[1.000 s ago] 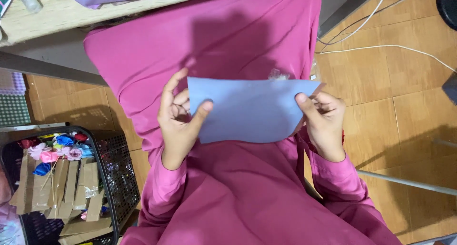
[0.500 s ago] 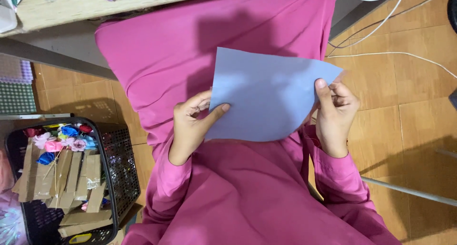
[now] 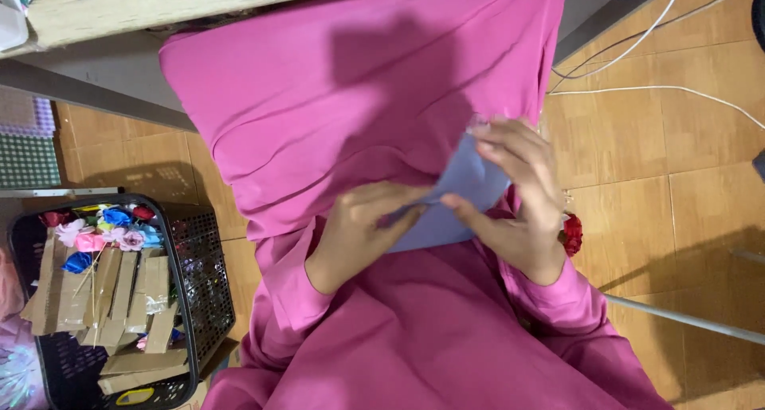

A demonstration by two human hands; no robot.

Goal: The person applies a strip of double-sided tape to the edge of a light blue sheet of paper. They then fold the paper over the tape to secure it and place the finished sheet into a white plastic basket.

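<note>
The head camera looks down on a wooden parquet floor (image 3: 637,163) crossed by white cables (image 3: 637,51), with the edge of a pale wooden tabletop (image 3: 119,7) along the top and a wide spread of pink cloth (image 3: 358,99) over the person's lap.

At lower left stands a black mesh basket (image 3: 203,274). It holds strips of brown cardboard (image 3: 119,298) stacked side by side and, at its far end, small paper flowers (image 3: 96,231) in pink, blue and red.

A sheet of lilac-blue paper (image 3: 470,187) sits above the lap, between the two hands and folded over itself. The left hand (image 3: 358,231) pinches its lower left edge, fingers pointing right. The right hand (image 3: 518,195) lies over the sheet's right side, fingers curled and pressing on the fold, thumb reaching towards the left fingertips. Both wrists emerge from pink sleeves. A small red paper flower (image 3: 571,233) shows just beside the right wrist.
</note>
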